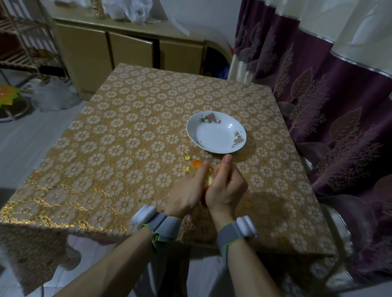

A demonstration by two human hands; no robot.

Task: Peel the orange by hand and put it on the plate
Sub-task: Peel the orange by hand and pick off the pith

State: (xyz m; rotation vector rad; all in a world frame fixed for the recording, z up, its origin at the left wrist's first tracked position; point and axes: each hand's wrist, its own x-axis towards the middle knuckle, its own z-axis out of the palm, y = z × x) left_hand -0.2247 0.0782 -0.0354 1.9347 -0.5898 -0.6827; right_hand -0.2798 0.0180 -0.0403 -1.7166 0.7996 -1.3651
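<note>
The orange [209,181] is squeezed between both hands over the table, so only a thin strip of it shows. My left hand [188,190] wraps its left side, my right hand [226,186] its right side with the fingers curled on top. A flap of orange peel [197,164] sticks out past my left fingers. Small peel scraps [186,157] lie on the cloth just beyond. The white plate [216,131] with pink flower prints sits empty a short way beyond my hands, slightly right.
A gold floral cloth covers the table [125,142]. A purple curtain [334,107] hangs close along the right edge. Beyond the table stand a low cabinet [118,48] and a wooden rack [18,33]. Another peel bit [247,202] lies right of my right hand.
</note>
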